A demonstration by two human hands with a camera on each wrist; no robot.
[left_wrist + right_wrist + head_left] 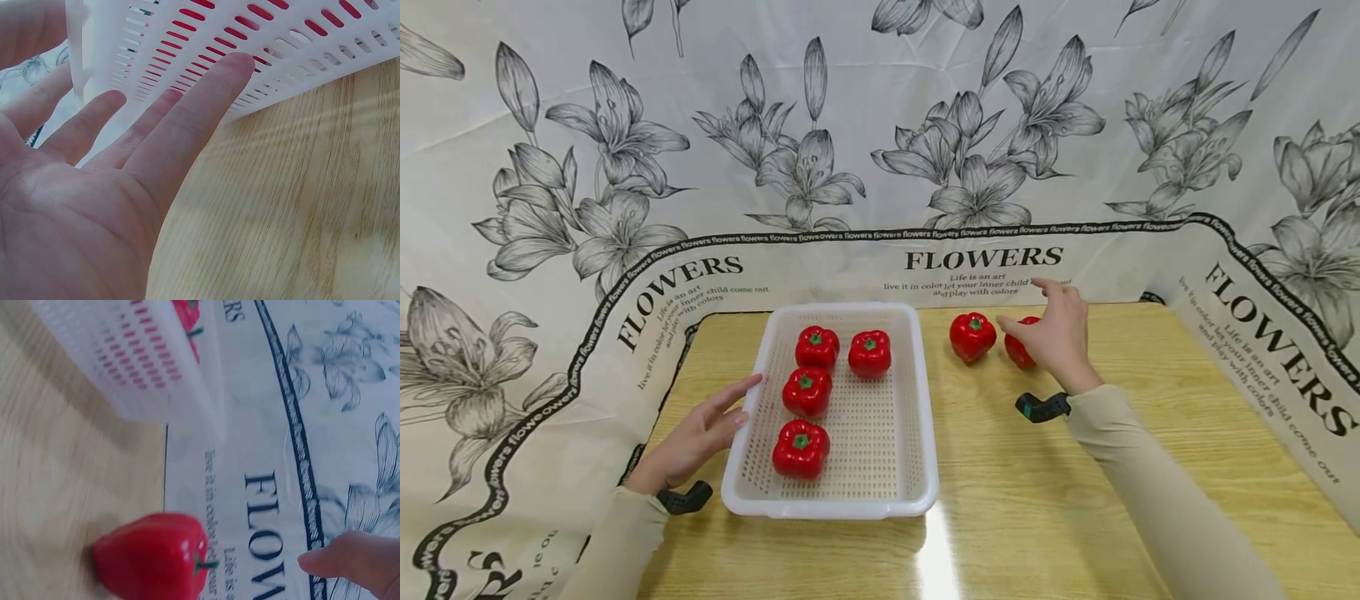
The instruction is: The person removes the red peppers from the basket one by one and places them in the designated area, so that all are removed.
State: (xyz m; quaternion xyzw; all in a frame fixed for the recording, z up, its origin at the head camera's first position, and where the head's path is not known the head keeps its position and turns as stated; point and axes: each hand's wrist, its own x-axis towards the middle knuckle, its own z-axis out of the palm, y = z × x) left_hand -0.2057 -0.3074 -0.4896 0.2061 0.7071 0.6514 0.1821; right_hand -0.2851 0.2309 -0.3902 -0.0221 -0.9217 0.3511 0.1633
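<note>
A white perforated plastic basket [880, 450] stands on the table with several red bell peppers [806, 392] in it, green stems upward. My left hand [703, 433] is at the basket's left side, and in the left wrist view its extended fingers [194, 119] lie along the slotted outer wall. Right of the basket, one red bell pepper [973, 337] sits on the table. Beside it is another red bell pepper [1018, 348], partly hidden by my right hand [1058, 329]. That hand hovers over it with thumb and fingers spread apart, holding nothing.
The wooden table [1000, 500] extends in front and to the right of the basket. A white cloth [850, 267] printed with flowers and lettering hangs behind and along both sides. Each wrist wears a black camera mount [1041, 407].
</note>
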